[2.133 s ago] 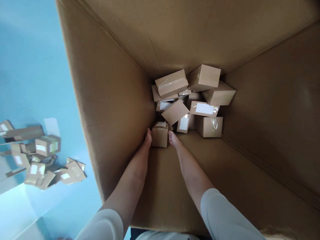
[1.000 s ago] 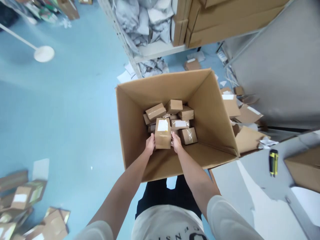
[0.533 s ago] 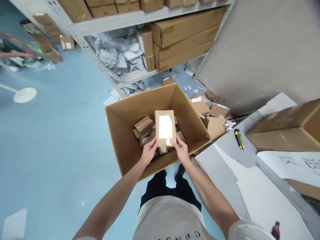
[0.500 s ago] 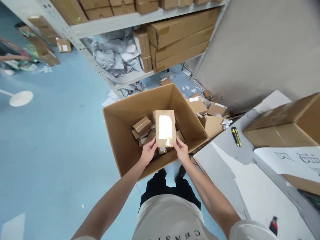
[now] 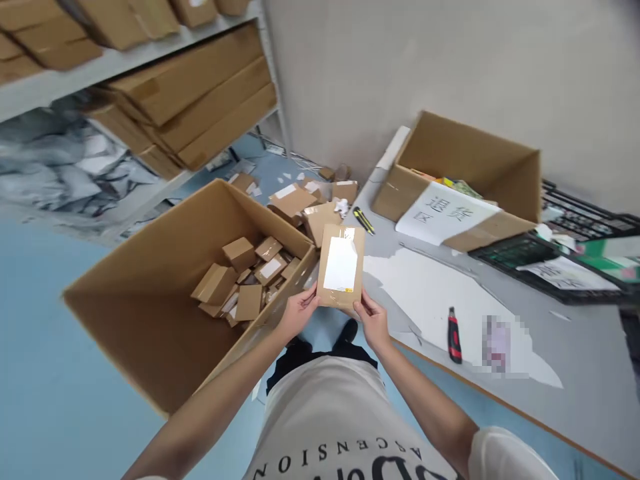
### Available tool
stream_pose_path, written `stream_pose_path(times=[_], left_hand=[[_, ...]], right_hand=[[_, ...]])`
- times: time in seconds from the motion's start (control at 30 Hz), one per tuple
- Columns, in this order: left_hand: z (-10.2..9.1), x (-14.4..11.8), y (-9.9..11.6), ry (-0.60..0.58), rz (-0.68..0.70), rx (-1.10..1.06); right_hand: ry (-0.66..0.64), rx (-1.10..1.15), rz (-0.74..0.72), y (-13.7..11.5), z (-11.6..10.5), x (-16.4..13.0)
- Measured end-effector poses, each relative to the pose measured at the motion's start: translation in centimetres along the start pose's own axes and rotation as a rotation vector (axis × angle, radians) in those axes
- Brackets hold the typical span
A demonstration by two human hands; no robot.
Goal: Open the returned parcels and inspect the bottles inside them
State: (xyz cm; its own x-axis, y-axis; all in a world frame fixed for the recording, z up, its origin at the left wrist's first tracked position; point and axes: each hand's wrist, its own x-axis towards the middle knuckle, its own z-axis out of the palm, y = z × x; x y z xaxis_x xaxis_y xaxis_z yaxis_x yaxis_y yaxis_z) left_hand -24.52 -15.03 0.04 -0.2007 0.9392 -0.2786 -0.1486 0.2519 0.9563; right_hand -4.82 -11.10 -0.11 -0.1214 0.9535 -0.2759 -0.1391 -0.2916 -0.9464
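A small brown parcel (image 5: 341,265) with a white label on top is held up in front of me by both hands. My left hand (image 5: 299,311) grips its near left corner and my right hand (image 5: 371,319) grips its near right corner. The parcel hangs over the gap between a big open cardboard box (image 5: 145,313) on the blue floor and the grey table (image 5: 565,347) to the right. Inside the big box lie several more small brown parcels (image 5: 240,275).
On the table stand an open carton (image 5: 465,175) with a paper sheet, a red-and-black cutter (image 5: 453,327), a yellow cutter (image 5: 363,220) and a black keyboard (image 5: 550,257). Loose parcels (image 5: 305,203) are heaped behind the big box. Shelves with flat cartons (image 5: 195,113) stand at the left.
My hands took one parcel from the bottom of the big box, lifted it out, and carried it right toward the table. My view turned right with it.
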Motion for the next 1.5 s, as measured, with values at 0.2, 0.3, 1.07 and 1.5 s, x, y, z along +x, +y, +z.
stream_pose_path(times=[0.2,0.3,1.07,1.5], left_hand=[[11.1,3.5,-2.7,-0.243,-0.01,0.068],[14.9,5.0,-4.1,-0.335,-0.058,0.069],[17.9,8.6,-7.5,-0.549,-0.279,0.026],[23.1,21.7,-3.2,-0.653,-0.054,0.218]], right_hand=[[0.212,0.044,-0.016,0.3,-11.0,-0.2],[0.288,0.09,0.013,1.0,-14.9,-0.2],[0.401,0.117,0.164,3.1,-18.7,-0.2],[0.523,0.029,0.197,0.6,-18.1,0.8]])
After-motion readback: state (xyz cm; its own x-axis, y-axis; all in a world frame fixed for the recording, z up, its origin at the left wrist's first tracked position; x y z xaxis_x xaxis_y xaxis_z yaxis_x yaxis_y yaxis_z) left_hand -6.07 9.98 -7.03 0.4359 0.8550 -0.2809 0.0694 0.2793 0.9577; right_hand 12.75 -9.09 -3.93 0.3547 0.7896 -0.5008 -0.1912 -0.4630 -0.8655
